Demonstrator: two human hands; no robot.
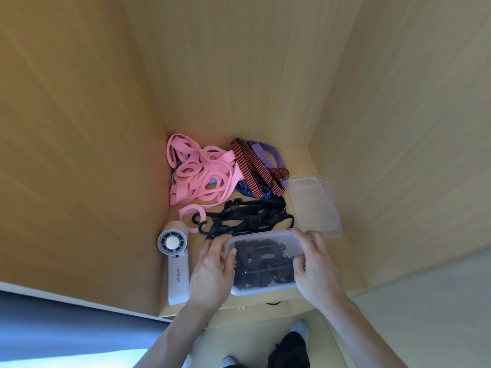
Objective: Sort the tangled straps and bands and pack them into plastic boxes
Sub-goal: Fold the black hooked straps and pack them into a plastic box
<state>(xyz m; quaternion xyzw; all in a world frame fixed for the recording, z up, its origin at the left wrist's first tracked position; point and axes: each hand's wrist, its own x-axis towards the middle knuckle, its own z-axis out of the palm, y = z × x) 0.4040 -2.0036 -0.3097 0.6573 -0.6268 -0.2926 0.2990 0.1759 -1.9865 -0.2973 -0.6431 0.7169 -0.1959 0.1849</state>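
Head view: in the lower middle of the frame, both hands grip the plastic box (pixel 265 291). The left hand (pixel 212 272) curls round its left end and the right hand (pixel 316 272) round its right end. It sits on the table (pixel 249 300) near the front edge, full of dark straps (pixel 265 272). Loose black straps (pixel 255 216) lie just above, touching the far rim; their hooks could snag and drag along if the box moves. Pink bands (pixel 199 173) and striped straps (pixel 247 168) remain unsorted in the centre, and a second box (pixel 313 205) sits to the right.
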